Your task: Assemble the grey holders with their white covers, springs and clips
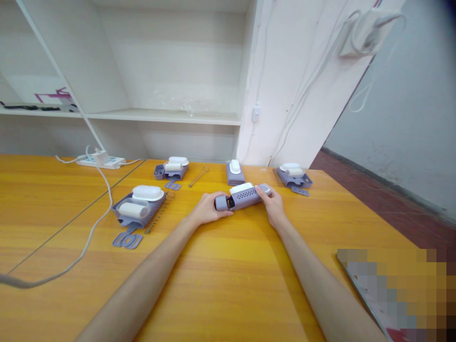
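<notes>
Both of my hands are over the middle of the table. My left hand (209,208) grips a small purple-grey end piece (221,203) between thumb and fingers. Just to its right lies a purple-grey plastic case (245,197) with rows of holes along its side and a white ribbed part on top. A dark gap shows between the end piece and the case; whether they touch there I cannot tell. My right hand (273,204) clasps the case's far right end, thumb on top, where a pale, shiny part shows.
Similar purple-grey sets with white parts stand at the left (147,194), back left (178,161) and back right (294,178). Behind my hands is another case (235,173). A power strip (101,161) trails a cable across the left side. Coiled wires lie beside some sets.
</notes>
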Action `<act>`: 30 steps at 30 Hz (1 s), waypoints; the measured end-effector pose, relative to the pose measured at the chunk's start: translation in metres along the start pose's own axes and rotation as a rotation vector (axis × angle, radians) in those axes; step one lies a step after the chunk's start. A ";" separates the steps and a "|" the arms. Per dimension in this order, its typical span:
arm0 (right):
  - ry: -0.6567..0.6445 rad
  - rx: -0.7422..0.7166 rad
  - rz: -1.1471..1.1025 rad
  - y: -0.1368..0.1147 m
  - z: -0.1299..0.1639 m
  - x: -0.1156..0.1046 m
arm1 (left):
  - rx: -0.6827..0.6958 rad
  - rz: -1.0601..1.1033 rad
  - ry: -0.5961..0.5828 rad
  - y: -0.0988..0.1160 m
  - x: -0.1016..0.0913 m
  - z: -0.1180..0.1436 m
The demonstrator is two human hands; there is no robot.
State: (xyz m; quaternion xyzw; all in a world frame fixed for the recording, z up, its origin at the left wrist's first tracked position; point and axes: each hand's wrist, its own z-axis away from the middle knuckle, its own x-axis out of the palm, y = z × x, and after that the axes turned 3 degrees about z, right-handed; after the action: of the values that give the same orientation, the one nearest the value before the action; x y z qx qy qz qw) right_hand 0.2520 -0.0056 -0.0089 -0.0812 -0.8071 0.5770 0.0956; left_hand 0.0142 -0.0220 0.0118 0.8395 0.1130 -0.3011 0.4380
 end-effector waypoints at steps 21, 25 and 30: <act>0.031 -0.019 0.035 -0.010 0.009 0.010 | -0.020 -0.075 0.032 0.004 0.005 0.001; 0.007 -0.035 0.089 -0.014 0.012 0.010 | -0.012 -0.072 0.022 0.003 0.006 0.001; -0.042 -0.080 0.239 -0.017 0.014 0.010 | -0.103 0.008 0.072 -0.004 0.008 0.000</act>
State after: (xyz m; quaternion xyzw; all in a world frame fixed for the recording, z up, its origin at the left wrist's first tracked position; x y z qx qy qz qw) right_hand 0.2387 -0.0213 0.0032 -0.1684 -0.8158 0.5533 0.0059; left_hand 0.0184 -0.0200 0.0045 0.8265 0.1409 -0.2626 0.4776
